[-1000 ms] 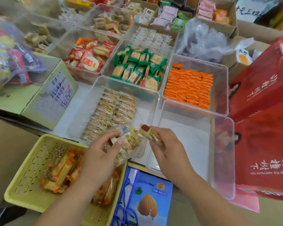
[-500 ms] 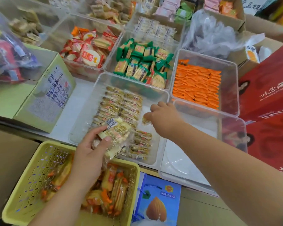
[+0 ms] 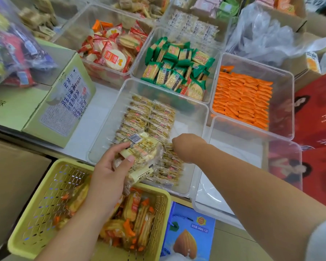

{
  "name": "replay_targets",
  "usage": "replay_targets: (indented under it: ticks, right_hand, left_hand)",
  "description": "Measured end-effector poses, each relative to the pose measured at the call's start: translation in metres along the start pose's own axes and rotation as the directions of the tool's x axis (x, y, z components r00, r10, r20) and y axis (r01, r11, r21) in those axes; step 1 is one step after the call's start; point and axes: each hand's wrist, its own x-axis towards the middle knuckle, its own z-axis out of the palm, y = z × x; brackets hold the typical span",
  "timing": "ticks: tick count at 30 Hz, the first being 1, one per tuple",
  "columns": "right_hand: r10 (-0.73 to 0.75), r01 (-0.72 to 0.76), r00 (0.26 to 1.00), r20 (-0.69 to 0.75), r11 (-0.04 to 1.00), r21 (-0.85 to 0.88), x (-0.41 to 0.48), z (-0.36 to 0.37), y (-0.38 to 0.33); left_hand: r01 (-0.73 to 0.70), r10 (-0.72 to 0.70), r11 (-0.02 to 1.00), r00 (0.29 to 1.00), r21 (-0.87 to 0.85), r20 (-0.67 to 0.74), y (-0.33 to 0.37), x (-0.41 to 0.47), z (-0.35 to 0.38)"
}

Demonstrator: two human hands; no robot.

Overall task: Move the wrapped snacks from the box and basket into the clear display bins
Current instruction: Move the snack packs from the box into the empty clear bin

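Left hand fingers grip a clear, barcoded snack pack. Right hand has moved nearer inside the bin, fingers hidden.

A pale-yellow perforated basket, orange packets, green-edged crackers, and a red box.

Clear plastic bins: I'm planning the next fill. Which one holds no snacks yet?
The near-right clear plastic bin, on the near side of the orange packets; its floor is bare, the others hold snacks.
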Motion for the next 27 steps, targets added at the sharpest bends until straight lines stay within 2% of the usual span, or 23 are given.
replay_targets:
  ticks: [4, 7, 13, 17, 18, 20, 22, 24, 27]
  right_hand:
    - [-0.020, 0.019, 0.998, 0.061, 1.000, 0.008, 0.004, -0.003, -0.005]
    - [-0.007, 0.005, 0.995, 0.099, 1.000, 0.020, 0.008, -0.002, -0.011]
    - [0.051, -0.059, 0.995, 0.090, 0.995, 0.083, -0.003, -0.008, -0.015]
    - [0.063, -0.044, 0.990, -0.123, 0.987, 0.153, -0.033, -0.020, -0.012]
    - [0.032, 0.014, 0.979, -0.202, 0.975, 0.222, -0.043, -0.019, -0.010]
    - [-0.062, 0.222, 0.929, -0.366, 0.882, 0.415, -0.068, -0.017, -0.009]
    - [-0.148, 0.415, 0.851, -0.504, 0.777, 0.472, -0.094, -0.015, -0.010]
    - [-0.173, 0.495, 0.798, -0.577, 0.735, 0.463, -0.110, -0.006, -0.009]
    - [-0.109, 0.523, 0.768, -0.631, 0.676, 0.519, -0.127, 0.006, -0.006]
  left_hand:
    - [0.014, -0.014, 1.000, 1.000, 0.010, 0.021, -0.004, 0.000, -0.003]
    - [-0.034, 0.034, 0.999, 0.999, 0.020, 0.012, 0.000, -0.001, 0.000]
    - [-0.031, 0.030, 0.999, 0.999, 0.032, 0.031, 0.007, -0.002, 0.002]
    - [0.008, -0.007, 1.000, 1.000, -0.012, 0.013, 0.012, -0.002, 0.003]
    - [0.029, -0.029, 0.999, 0.999, -0.030, 0.014, 0.014, -0.003, 0.004]
    - [0.068, -0.066, 0.996, 0.997, -0.059, 0.028, 0.024, -0.007, 0.006]
    - [0.083, -0.080, 0.996, 0.994, -0.044, 0.076, 0.035, -0.012, 0.007]
    - [0.120, -0.111, 0.991, 0.984, -0.057, 0.143, 0.042, -0.017, 0.010]
    - [0.179, -0.150, 0.979, 0.958, -0.101, 0.245, 0.053, -0.029, 0.011]
